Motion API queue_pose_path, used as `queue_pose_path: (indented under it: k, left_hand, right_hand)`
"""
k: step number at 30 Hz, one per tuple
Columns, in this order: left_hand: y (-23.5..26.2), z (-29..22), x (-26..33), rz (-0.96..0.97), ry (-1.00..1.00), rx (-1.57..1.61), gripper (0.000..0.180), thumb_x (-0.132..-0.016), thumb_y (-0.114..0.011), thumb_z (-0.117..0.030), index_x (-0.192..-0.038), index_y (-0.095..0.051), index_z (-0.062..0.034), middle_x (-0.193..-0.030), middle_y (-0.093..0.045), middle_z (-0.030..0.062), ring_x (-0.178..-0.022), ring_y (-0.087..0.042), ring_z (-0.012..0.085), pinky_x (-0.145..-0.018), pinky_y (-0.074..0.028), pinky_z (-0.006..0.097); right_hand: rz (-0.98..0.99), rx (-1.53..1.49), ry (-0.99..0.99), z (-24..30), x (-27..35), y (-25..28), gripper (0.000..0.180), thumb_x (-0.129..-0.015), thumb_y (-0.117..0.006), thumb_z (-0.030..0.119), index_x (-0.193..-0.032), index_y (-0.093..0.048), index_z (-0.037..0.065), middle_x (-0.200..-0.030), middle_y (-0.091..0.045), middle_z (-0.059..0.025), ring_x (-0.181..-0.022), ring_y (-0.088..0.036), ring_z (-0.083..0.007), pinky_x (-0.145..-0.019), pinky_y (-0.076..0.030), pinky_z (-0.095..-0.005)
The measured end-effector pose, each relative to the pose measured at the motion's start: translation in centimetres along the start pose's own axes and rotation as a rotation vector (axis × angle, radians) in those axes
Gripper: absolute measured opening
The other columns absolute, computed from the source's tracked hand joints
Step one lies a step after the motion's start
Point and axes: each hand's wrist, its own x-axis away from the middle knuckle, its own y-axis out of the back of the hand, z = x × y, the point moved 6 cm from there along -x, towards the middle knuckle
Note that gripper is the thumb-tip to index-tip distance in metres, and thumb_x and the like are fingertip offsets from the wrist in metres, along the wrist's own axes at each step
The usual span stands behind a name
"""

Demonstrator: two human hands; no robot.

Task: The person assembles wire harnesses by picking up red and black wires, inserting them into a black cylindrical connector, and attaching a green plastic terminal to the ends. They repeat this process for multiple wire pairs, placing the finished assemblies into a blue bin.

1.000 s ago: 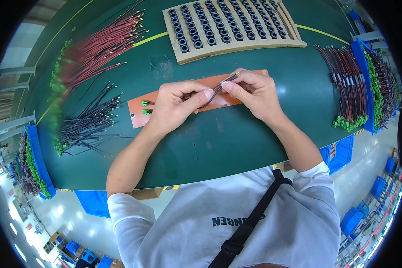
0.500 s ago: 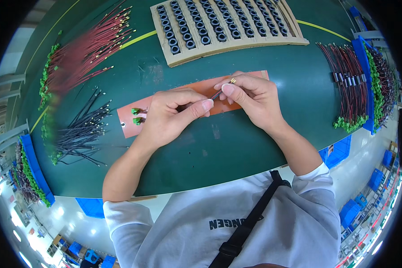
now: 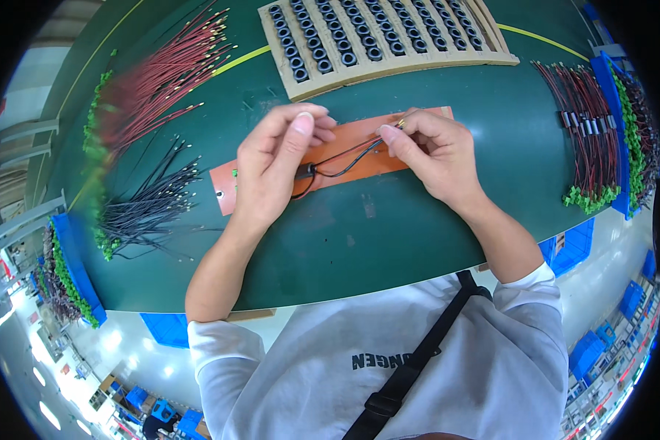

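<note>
My right hand (image 3: 444,150) pinches the gold-tipped ends of a red and black wire pair (image 3: 345,163) between thumb and fingers. The wires run left through a small dark ring (image 3: 305,171) and loop below it. Beside that ring, my left hand (image 3: 271,161) is raised, its thumb and fingers apart and nothing seen between the tips. Both hands are over a long orange board (image 3: 227,198) on the green table. My left hand mostly hides the green connectors at the board's left part.
A wooden rack (image 3: 389,68) with rows of dark rings stands at the far side. Bundles of red wires (image 3: 172,73) and black wires (image 3: 150,198) lie at the left. Red-black wires with ring sleeves (image 3: 587,128) lie at the right, beside a blue bin (image 3: 612,132).
My left hand has let go of the wires and opened, moving slightly up. The dark ring and wire loop now show. My right hand keeps its pinch. The whole view has shifted a little.
</note>
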Motion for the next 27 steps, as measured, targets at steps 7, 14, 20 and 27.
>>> queue_pose_path:
  k: [7,14,20,27]
  left_hand:
    - [4.1,-4.3,3.7,-0.001,-0.340,-0.524,0.015,-0.099,-0.066,-0.013,-0.098,-0.068,0.0019,-0.105,-0.071,0.0149,-0.097,-0.067,0.0216,-0.083,-0.054,0.034]
    - [2.3,-2.9,5.6,0.147,-0.382,-0.855,0.027,-0.077,-0.083,-0.001,-0.103,-0.076,0.0005,-0.109,-0.069,0.0110,-0.094,-0.068,0.0247,-0.075,-0.055,0.034]
    - [2.4,-2.7,4.2,0.300,-0.233,-0.698,0.020,-0.077,-0.083,0.001,-0.097,-0.078,0.0013,-0.094,-0.072,0.0100,-0.085,-0.069,0.0229,-0.070,-0.055,0.033]
    - [2.3,-2.8,3.0,0.372,-0.053,-0.622,0.011,-0.081,-0.081,-0.002,-0.092,-0.079,0.0004,-0.089,-0.073,0.0080,-0.081,-0.069,0.0176,-0.068,-0.053,0.029]
  right_hand:
    - [-0.009,0.236,0.233,1.4,0.2,1.0,0.014,-0.093,-0.076,0.008,-0.086,-0.069,-0.003,-0.076,-0.065,-0.0058,-0.059,-0.053,-0.0111,-0.053,-0.043,-0.0276]
    - [0.038,0.279,0.237,1.4,0.0,0.9,0.013,-0.093,-0.075,0.009,-0.089,-0.072,-0.002,-0.078,-0.067,-0.0077,-0.061,-0.057,-0.0143,-0.055,-0.045,-0.0289]
    - [0.048,0.296,0.279,0.8,-0.1,0.8,0.013,-0.093,-0.075,0.010,-0.088,-0.071,-0.001,-0.076,-0.065,-0.0073,-0.061,-0.057,-0.0159,-0.056,-0.046,-0.0301]
    - [0.063,0.400,0.362,0.8,0.0,0.5,0.017,-0.091,-0.075,0.013,-0.082,-0.066,0.001,-0.074,-0.063,-0.0078,-0.065,-0.060,-0.0231,-0.059,-0.048,-0.0357]
